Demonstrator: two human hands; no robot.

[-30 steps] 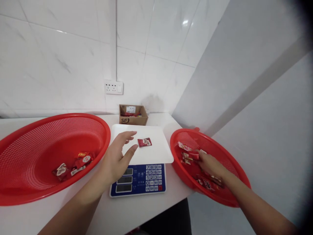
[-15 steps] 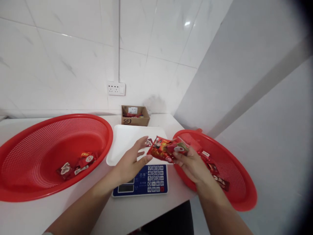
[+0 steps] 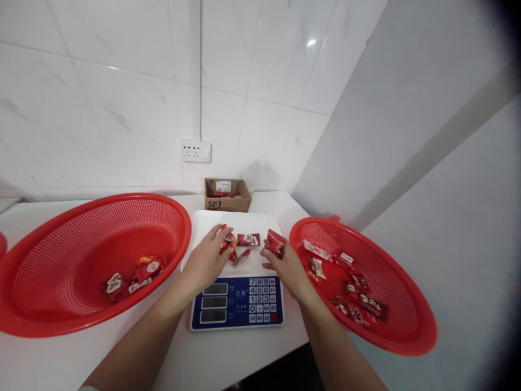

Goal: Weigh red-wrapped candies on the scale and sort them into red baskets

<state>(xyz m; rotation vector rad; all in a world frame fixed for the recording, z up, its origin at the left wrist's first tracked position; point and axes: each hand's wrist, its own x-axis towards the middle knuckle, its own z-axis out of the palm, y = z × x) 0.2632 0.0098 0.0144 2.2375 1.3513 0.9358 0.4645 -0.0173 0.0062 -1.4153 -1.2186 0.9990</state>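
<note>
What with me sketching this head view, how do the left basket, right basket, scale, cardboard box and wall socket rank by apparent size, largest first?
Largest to smallest:
1. Left basket
2. Right basket
3. Scale
4. Cardboard box
5. Wall socket

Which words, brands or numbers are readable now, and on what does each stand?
"SF": brown cardboard box
"志准": blue plastic scale panel
"789", "456", "123", "0": white square keys
Too small or blurred: the box's white paper label, grey rectangular displays, remaining keys, red glossy wrappers.
</note>
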